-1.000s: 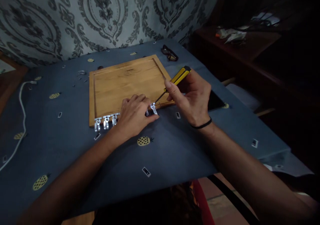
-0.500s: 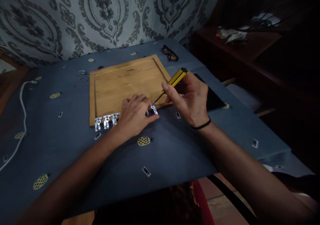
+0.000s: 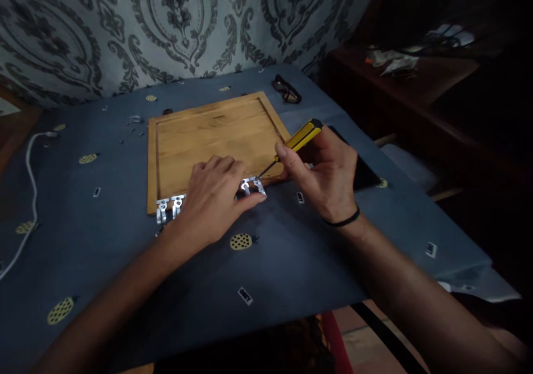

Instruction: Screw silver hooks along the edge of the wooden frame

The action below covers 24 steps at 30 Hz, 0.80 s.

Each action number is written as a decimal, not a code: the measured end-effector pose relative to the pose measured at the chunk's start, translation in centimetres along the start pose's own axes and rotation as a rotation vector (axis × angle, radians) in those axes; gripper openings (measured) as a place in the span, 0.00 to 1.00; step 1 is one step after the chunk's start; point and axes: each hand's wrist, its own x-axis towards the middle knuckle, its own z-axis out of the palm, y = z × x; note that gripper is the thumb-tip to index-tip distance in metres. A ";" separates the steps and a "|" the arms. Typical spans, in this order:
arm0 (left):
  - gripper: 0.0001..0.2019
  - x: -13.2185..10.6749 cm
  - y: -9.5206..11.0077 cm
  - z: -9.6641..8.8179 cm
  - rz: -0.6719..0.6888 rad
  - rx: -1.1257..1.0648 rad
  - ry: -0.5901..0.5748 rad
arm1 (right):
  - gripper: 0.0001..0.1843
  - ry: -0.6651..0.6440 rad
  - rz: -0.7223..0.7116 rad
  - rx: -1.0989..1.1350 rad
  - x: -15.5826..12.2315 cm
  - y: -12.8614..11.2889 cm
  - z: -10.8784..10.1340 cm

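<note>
A wooden panel (image 3: 216, 135) with a raised frame lies on the table, and a silvery metal hook rail (image 3: 177, 203) runs along its near edge. My left hand (image 3: 212, 196) is closed over the middle of the rail, thumb stretched out below the right-hand hook (image 3: 259, 186) and fingers bent over the panel. Part of the rail is hidden under that hand. My right hand (image 3: 325, 174) grips a yellow and black screwdriver (image 3: 303, 135). The screwdriver slants down to the left, its tip at the upper part of the right-hand hook.
Behind the panel's right corner lie black glasses (image 3: 286, 89). A loose metal hook (image 3: 135, 120) and several small bits lie left of the panel. A flat black object (image 3: 366, 166) is partly behind my right hand. A white cable (image 3: 31, 196) runs along the left.
My left hand has shifted slightly left along the rail, showing more of the hooks at its right end. The screwdriver tip stays at the right-hand hook. The view has moved a little.
</note>
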 end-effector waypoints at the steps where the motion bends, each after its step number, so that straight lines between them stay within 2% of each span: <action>1: 0.14 -0.5 -0.2 -0.3 0.022 -0.017 0.024 | 0.21 0.002 -0.005 -0.009 0.0 -0.2 -0.1; 5: 0.07 -3.5 -0.4 0.0 0.193 -0.122 0.121 | 0.17 0.013 -0.026 -0.083 -0.2 -0.8 -0.3; 8: 0.07 -6.3 0.3 1.7 0.404 -0.214 0.225 | 0.14 0.008 -0.037 -0.115 -0.3 -1.2 -0.5; 11: 0.08 -8.2 1.2 3.8 0.503 -0.237 0.269 | 0.11 0.004 -0.018 -0.090 -0.5 -1.4 -0.6; 14: 0.08 -8.5 1.6 5.3 0.539 -0.344 0.184 | 0.10 -0.008 -0.035 -0.123 -0.4 -1.5 -0.7; 17: 0.10 -7.9 1.5 5.9 0.493 -0.473 0.107 | 0.09 -0.032 -0.070 -0.202 -0.3 -1.6 -0.9; 19: 0.12 -7.5 1.1 5.9 0.444 -0.551 0.059 | 0.12 -0.054 -0.073 -0.226 -0.3 -1.6 -1.2; 22: 0.12 -7.2 0.6 5.5 0.414 -0.621 -0.002 | 0.13 -0.107 0.079 -0.309 -0.2 -1.7 -2.3; 24: 0.10 -7.1 0.3 5.1 0.418 -0.612 -0.064 | 0.13 -0.312 0.158 -0.294 -0.1 -1.5 -3.3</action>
